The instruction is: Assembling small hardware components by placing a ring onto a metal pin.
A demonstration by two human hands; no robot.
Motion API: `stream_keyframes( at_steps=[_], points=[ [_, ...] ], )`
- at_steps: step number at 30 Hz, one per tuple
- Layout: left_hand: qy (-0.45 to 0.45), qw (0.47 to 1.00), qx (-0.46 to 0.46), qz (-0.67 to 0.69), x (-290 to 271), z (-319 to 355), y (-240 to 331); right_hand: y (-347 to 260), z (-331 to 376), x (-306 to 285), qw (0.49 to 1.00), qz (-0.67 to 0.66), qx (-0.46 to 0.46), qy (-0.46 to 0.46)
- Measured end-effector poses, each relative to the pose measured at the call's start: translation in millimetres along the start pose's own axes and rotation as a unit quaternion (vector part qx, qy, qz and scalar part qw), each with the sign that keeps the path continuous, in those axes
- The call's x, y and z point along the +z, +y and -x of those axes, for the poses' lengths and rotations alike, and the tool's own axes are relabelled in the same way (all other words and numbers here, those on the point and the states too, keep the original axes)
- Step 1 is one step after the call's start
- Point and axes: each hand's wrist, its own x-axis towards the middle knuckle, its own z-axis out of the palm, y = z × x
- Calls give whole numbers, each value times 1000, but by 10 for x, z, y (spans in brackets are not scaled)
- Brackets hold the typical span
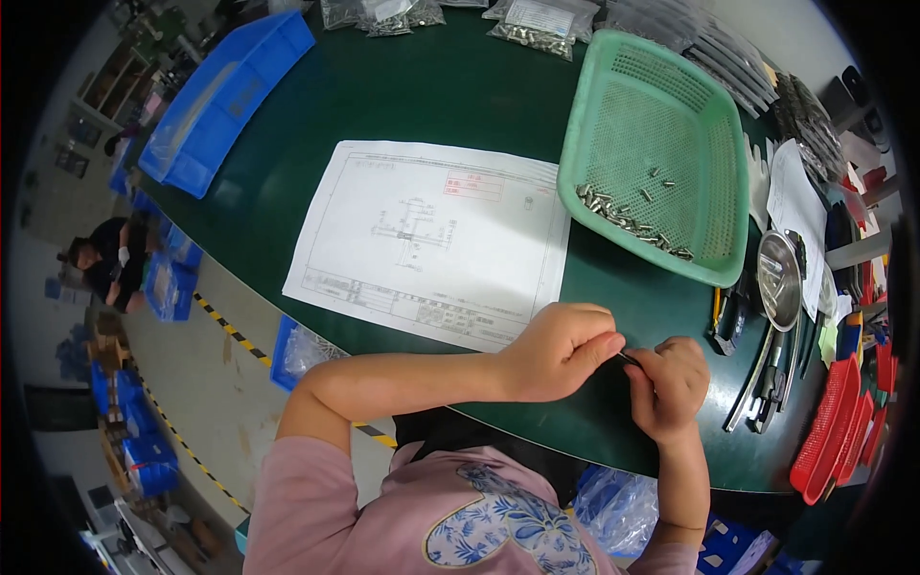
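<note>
Near the table's front edge, my left hand point(563, 355) is closed, its thumb pressed against the curled fingers and pointing right. My right hand point(675, 385) faces it, pinching with thumb and forefinger. Between the two sets of fingertips shows a short, thin, dark piece point(629, 358), too small to name; what else the fingers cover is hidden. Just beyond my hands stands a green plastic basket point(585, 144) with several small silvery metal pins point(623, 218) gathered in its near left part. A printed technical drawing point(364, 278) lies flat left of the basket.
A blue bin point(206, 129) sits at the table's far left edge. Bags of metal parts point(537, 27) line the back. On the right are a metal ladle-like tool point(779, 278), a cutter knife point(733, 316), long hand tools point(767, 388) and red baskets point(826, 431). Another person point(110, 264) sits far left.
</note>
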Motion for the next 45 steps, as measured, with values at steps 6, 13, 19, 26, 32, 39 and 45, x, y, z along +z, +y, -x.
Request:
stream_keyframes(
  at_steps=[6, 13, 19, 26, 32, 39, 45],
  points=[
    [29, 997, -62, 21, -23, -16, 59, 49, 14, 11, 991, -81, 101, -22],
    [8, 997, -68, -21, -44, -15, 72, 28, 24, 74, 989, -94, 107, 33],
    [10, 997, -70, -41, -33, -8, 59, 74, 108, 77, 979, -137, 150, -5],
    [3, 995, -72, -66, -40, 18, 38, 8, 77, 101, 969, -154, 190, 38],
    [-15, 995, -42, -87, -27, -6, 39, -5, 55, 76, 964, -179, 197, -26],
    [-30, 993, -42, -102, -40, -10, 61, 51, 68, 89, 965, -189, 162, -85],
    [11, 976, -189, 105, -120, -54, 124, -36, 84, 68, 953, -116, 280, 3]
  ],
)
